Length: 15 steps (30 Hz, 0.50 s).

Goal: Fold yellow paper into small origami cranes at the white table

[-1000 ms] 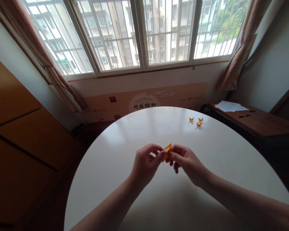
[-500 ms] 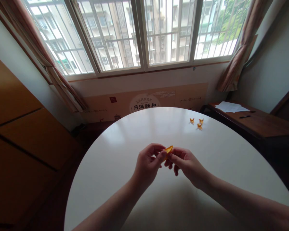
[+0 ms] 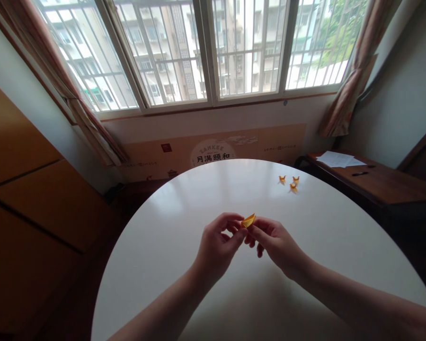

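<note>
Over a round, glossy white worktop (image 3: 156, 255): left hand (image 3: 218, 241) and right hand (image 3: 276, 236), fingers bent, each closed to a narrow pinch on one piece. Piece: yellow-orange folded form, apparently paper (image 3: 249, 221), between the fingertips, neither hand clearly nearer; long axis slanting up rightward. Beyond, rightward: three little orange bird-shaped folded figures (image 3: 293, 188).

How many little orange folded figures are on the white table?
3, grouped toward the far right of the table: a left figure, a right figure and a nearer figure. The orange piece in the left hand and right hand isn't counted; the arms could hide others.
</note>
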Available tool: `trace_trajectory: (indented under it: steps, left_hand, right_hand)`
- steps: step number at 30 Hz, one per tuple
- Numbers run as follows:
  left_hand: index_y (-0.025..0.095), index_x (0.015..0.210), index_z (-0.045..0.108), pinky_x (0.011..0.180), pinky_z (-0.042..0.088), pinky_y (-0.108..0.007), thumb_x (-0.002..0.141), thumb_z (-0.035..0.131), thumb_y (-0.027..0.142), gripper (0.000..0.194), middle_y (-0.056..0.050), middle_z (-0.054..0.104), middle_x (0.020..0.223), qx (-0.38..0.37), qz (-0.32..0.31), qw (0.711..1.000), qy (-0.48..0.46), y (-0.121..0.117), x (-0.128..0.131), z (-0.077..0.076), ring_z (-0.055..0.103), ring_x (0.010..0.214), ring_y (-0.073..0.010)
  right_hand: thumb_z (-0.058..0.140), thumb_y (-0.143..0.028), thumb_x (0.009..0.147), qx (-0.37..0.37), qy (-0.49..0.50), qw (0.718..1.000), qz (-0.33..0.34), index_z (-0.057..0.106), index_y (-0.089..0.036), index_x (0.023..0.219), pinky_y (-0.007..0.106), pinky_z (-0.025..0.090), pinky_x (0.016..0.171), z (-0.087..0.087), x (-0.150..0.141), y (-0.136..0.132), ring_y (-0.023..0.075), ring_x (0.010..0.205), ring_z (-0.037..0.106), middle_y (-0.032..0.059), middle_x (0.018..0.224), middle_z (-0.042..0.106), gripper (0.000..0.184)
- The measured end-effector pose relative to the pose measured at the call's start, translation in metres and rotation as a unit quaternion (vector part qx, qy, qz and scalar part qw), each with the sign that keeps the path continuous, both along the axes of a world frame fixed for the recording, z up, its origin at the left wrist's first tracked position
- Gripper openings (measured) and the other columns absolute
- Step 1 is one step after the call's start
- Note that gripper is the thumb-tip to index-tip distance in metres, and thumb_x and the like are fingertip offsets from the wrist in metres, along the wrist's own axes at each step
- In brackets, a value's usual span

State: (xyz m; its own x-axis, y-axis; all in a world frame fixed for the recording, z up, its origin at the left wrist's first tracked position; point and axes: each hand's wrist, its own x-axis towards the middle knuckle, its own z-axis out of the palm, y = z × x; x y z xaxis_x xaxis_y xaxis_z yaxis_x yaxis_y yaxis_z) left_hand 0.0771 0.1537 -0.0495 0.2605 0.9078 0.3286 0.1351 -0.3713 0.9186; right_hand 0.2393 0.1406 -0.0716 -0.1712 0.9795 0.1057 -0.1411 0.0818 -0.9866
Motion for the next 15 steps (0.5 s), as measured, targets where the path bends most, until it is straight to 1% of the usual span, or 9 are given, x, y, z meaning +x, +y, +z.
trace_trajectory:
  steps: [2, 5, 9, 12, 15]
  left_hand:
    - [0.017, 0.100, 0.065, 0.050, 0.049, -0.020, 0.081, 0.068, 0.025, 0.021, -0.003, 0.065, 0.079, -0.010, 0.002, 1.000, 0.007, -0.0013, 0.0007, 0.0030, 0.061, 0.069, -0.0140]
    - [0.017, 0.107, 0.062, 0.051, 0.049, -0.021, 0.080, 0.069, 0.025, 0.029, -0.003, 0.066, 0.080, -0.040, -0.004, 0.999, 0.019, -0.0026, 0.0016, 0.0066, 0.062, 0.070, -0.0151]
    - [0.016, 0.110, 0.061, 0.051, 0.049, -0.022, 0.079, 0.070, 0.029, 0.035, -0.004, 0.067, 0.080, -0.070, 0.000, 0.997, 0.019, -0.0020, 0.0019, 0.0068, 0.063, 0.070, -0.0162]
    - [0.015, 0.110, 0.062, 0.052, 0.050, -0.023, 0.078, 0.072, 0.031, 0.037, -0.005, 0.068, 0.080, -0.072, 0.004, 0.997, 0.022, -0.0004, 0.0019, 0.0055, 0.064, 0.072, -0.0171]
    - [0.014, 0.108, 0.063, 0.052, 0.050, -0.023, 0.078, 0.072, 0.032, 0.036, -0.005, 0.067, 0.077, -0.074, -0.001, 0.997, 0.023, 0.0009, 0.0021, 0.0051, 0.063, 0.070, -0.0166]
  right_hand:
    - [0.063, -0.053, 0.087, 0.010, -0.014, 1.000, -0.006, 0.068, -0.015, 0.085, 0.020, 0.042, 0.046, -0.0001, -0.0001, 0.0003, 0.0134, 0.063, 0.056, 0.0028, 0.068, 0.061, 0.039]
    - [0.060, -0.055, 0.089, 0.034, -0.040, 0.998, -0.015, 0.067, -0.015, 0.082, 0.021, 0.043, 0.048, -0.0008, 0.0001, 0.0009, 0.0137, 0.063, 0.055, 0.0031, 0.068, 0.061, 0.041]
    - [0.058, -0.053, 0.091, 0.061, -0.075, 0.995, -0.020, 0.067, -0.015, 0.082, 0.023, 0.044, 0.050, -0.0014, 0.0016, 0.0012, 0.0140, 0.064, 0.055, 0.0037, 0.070, 0.061, 0.040]
    - [0.060, -0.052, 0.090, 0.060, -0.072, 0.995, -0.016, 0.066, -0.017, 0.084, 0.023, 0.045, 0.050, -0.0011, 0.0032, 0.0018, 0.0144, 0.065, 0.054, 0.0036, 0.073, 0.061, 0.037]
    - [0.066, -0.049, 0.086, 0.055, -0.055, 0.997, -0.022, 0.064, -0.018, 0.089, 0.022, 0.046, 0.049, -0.0013, 0.0048, 0.0033, 0.0156, 0.068, 0.057, 0.0042, 0.079, 0.063, 0.032]
